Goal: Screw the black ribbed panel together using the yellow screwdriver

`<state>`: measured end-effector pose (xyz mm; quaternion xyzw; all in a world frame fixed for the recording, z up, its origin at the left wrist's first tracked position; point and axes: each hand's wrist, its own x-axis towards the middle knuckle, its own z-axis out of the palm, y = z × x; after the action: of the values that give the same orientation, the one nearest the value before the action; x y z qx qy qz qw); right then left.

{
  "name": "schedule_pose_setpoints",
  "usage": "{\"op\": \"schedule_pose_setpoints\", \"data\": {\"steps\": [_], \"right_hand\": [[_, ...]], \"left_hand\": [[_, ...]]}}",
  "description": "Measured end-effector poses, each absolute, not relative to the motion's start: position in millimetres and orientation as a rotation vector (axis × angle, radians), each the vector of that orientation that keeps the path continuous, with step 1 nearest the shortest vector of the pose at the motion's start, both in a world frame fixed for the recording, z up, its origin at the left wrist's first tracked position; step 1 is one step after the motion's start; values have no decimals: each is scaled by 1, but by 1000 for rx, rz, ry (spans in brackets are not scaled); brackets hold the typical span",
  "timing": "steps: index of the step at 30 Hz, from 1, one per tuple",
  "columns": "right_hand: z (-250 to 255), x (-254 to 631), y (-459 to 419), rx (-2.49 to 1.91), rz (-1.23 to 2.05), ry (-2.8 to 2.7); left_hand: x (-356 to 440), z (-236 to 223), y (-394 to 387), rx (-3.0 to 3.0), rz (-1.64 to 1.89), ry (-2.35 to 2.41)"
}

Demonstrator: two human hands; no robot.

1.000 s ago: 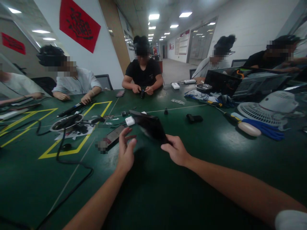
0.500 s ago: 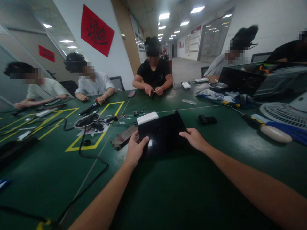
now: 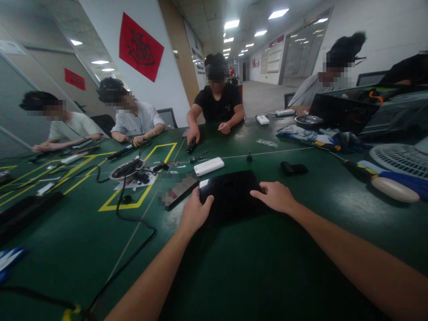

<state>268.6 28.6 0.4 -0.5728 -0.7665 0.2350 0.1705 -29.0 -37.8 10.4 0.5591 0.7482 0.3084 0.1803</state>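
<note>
A flat, glossy black rectangular panel is held level, low over the green table; its exact kind cannot be made out. My left hand grips its left edge, thumb on top and fingers underneath. On the opposite edge my right hand has the same hold, its fingers partly hidden. Just beyond the panel lies a white oblong device. A phone-like slab rests left of my left hand. Past my right hand is a small black object, and a small black knob-like piece stands farther back.
Left, a metal dish with small parts sits by yellow tape and a black cable. A white fan, gloves and a screwdriver lie right. Several people sit around the table; a person opposite handles a dark tool.
The panel has tilted down flatter and come slightly nearer, uncovering the white device and the black knob-like piece. The person opposite has moved a hand with a dark tool leftward. My view has shifted slightly.
</note>
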Motion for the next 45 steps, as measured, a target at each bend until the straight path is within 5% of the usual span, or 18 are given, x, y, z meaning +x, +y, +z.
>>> {"op": "schedule_pose_setpoints", "data": {"steps": [10, 37, 45], "right_hand": [[-2, 281, 40, -1571, 603, -2195], [-27, 306, 76, -1496, 446, -1685], [-4, 400, 80, -1794, 162, -1456]], "left_hand": [[-38, 32, -16, 1834, 298, 2316], [-45, 26, -11, 1765, 492, 2343], [-42, 25, -9, 1760, 489, 2335]]}}
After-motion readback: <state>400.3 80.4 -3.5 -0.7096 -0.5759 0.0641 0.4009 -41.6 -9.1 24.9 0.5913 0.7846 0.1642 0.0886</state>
